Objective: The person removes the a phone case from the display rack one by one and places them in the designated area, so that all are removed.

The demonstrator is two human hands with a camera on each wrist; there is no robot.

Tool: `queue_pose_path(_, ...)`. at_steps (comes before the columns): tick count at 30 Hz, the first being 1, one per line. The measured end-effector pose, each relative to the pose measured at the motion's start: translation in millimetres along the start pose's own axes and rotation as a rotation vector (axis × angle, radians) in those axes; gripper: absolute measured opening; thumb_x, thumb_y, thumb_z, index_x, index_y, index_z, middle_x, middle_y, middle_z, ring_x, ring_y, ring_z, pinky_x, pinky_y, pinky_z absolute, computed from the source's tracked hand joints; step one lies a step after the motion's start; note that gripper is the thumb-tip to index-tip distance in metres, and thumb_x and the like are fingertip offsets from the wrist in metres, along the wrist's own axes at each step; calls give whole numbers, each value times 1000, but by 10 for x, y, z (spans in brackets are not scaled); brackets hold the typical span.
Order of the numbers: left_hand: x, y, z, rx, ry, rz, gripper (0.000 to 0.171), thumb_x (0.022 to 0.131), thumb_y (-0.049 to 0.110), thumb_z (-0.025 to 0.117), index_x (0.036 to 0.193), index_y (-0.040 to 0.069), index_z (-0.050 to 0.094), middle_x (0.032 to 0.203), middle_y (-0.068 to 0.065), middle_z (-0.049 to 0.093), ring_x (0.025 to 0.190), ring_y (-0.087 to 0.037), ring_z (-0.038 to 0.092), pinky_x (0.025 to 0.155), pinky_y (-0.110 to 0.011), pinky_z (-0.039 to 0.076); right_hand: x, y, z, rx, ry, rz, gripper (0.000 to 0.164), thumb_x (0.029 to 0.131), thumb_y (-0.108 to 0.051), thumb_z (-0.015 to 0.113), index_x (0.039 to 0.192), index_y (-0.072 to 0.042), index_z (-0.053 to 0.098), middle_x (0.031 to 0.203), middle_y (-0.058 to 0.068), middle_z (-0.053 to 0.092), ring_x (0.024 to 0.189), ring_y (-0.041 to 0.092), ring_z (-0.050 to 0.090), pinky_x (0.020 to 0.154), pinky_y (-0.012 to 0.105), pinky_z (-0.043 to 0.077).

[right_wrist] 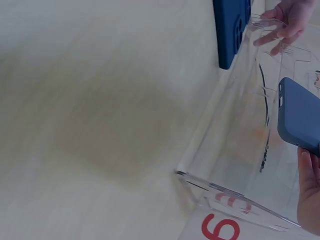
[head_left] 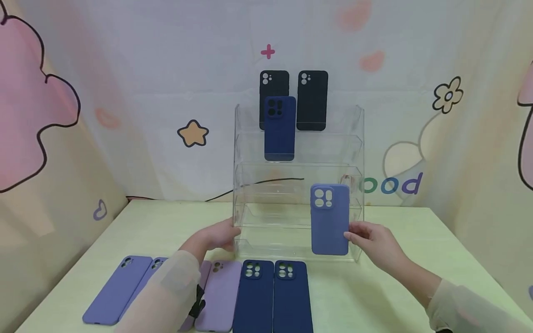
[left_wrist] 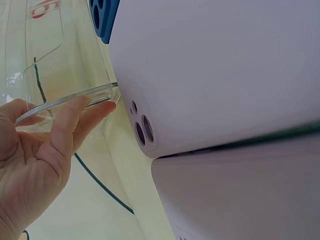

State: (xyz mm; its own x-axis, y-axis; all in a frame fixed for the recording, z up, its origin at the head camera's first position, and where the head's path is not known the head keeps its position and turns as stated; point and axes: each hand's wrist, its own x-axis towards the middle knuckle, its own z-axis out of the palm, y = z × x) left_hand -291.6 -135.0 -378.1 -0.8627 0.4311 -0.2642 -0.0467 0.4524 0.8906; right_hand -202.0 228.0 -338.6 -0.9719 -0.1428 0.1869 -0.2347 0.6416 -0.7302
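Note:
My right hand point(head_left: 374, 243) pinches a periwinkle phone case point(head_left: 330, 226) at its right edge, thumb in front. The case is upright, camera cutouts at the top, before the lower right part of a clear tiered display rack point(head_left: 266, 226). In the right wrist view the same case point(right_wrist: 301, 115) shows at the right edge. My left hand point(head_left: 220, 233) grips the rack's left side panel low down; the left wrist view shows fingers and thumb on either side of this clear panel point(left_wrist: 65, 100). A navy case point(head_left: 280, 134) and two black cases point(head_left: 313, 99) stand on the upper tiers.
On the table point(head_left: 395, 277) before the rack lie two navy cases point(head_left: 293, 300), lilac cases point(head_left: 218, 296) and periwinkle cases point(head_left: 118, 291) in a row, partly covered by my left sleeve point(head_left: 166, 291). A patterned curtain point(head_left: 200, 55) hangs close behind the rack.

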Motion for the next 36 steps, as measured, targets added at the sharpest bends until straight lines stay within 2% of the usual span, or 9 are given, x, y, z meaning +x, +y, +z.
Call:
queue_pose_path(3,17,1,4,-2,-7,-5,55,98,7,33,149,8,14,136,-21,42,117,-35,48,90,-53,43,-74,58,21,8,0,14,36,91,-17,61,116,10,59,104,18,66,92,28,64,77,35,53)
queue_pose_path(13,16,6,-2,-22,-16,-3,56,98,6,31,150,8,10,140,-23,36,120,-37,45,92,-53,42,-279,162,67,78,-45,82,32,88,-14,64,111,9,62,99,15,68,87,25,65,75,33,53)
queue_pose_path(21,6,-14,-1,13,-6,1,57,98,6,31,150,6,7,142,-26,31,124,-41,40,91,-54,42,-364,235,109,150,-138,52,35,88,-14,64,110,13,60,98,16,67,86,23,65,73,31,54)
queue_pose_path(28,-23,-45,7,-28,-19,-5,54,99,6,32,149,8,14,134,-22,43,117,-37,49,91,-52,43,-408,329,177,201,-259,34,37,89,-16,64,107,16,60,96,17,67,85,24,65,71,31,54)
queue_pose_path(36,9,-34,-1,1,-12,6,54,98,8,33,149,8,14,137,-22,40,118,-37,48,90,-52,43,-419,404,214,239,-329,48,33,87,-14,65,103,16,61,90,13,67,79,16,62,68,29,54)
